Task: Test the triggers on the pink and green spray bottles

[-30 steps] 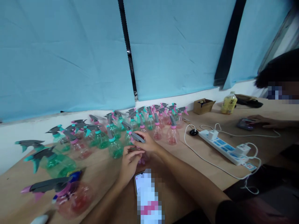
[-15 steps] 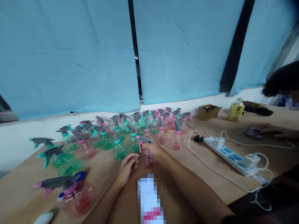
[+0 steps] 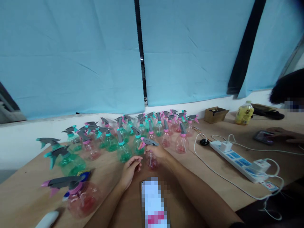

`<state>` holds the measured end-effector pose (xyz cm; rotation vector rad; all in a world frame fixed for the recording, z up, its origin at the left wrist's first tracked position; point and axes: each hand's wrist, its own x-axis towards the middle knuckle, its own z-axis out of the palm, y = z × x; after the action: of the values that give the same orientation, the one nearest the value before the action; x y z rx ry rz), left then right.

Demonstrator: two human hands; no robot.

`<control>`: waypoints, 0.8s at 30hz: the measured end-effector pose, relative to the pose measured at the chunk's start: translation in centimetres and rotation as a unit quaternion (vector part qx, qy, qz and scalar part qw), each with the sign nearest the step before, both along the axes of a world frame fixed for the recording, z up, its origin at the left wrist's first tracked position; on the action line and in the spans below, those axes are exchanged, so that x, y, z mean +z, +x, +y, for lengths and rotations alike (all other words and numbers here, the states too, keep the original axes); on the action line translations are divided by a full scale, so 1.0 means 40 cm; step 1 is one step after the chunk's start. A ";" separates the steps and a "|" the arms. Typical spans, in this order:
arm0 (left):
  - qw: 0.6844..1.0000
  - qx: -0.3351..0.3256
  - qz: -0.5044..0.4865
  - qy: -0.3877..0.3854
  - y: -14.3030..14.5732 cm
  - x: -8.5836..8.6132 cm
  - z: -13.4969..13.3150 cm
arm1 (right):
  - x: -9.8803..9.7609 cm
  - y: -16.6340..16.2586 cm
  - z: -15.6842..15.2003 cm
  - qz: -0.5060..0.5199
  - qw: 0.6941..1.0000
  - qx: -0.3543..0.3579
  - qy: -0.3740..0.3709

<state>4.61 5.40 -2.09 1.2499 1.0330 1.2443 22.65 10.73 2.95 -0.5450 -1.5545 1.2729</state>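
Note:
My right hand (image 3: 154, 150) grips a pink spray bottle (image 3: 152, 162) around its neck, just under the grey trigger head. The bottle stands upright, its pink nozzle pointing left. Just left of it, my left hand (image 3: 133, 165) is loosely curled with its thumb apart and no object visible in it. Behind both hands are several other spray bottles, among them a green one (image 3: 124, 153) and a pink one (image 3: 182, 145), all with grey trigger heads. A phone (image 3: 153, 199) with a blurred-out screen lies between my forearms.
At the near left stand a pink spray bottle (image 3: 83, 201) and a green one (image 3: 72, 163). On the right lie a power strip (image 3: 239, 161) and white cables. Farther back are a cardboard box (image 3: 216, 115) and a yellow drink bottle (image 3: 244, 114). Another person's hand (image 3: 285, 134) touches a phone (image 3: 263, 137).
The scene has shifted slightly to the right in the picture as my head turned. My right hand keeps its grip on the pink spray bottle, and my left hand's pose is nearly the same.

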 end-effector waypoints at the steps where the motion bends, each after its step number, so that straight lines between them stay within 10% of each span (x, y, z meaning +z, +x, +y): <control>1: 1.000 0.000 -0.002 -0.002 0.000 0.000 0.000 | -0.003 0.000 0.002 0.002 1.000 0.002 0.005; 24: 1.000 0.008 0.023 -0.006 0.010 0.013 -0.009 | 0.019 -0.005 -0.015 -0.018 1.000 -0.016 0.007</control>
<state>5.02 5.05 -1.57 1.2677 1.0837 1.2244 22.43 10.14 3.70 -0.5854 -1.5774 1.2323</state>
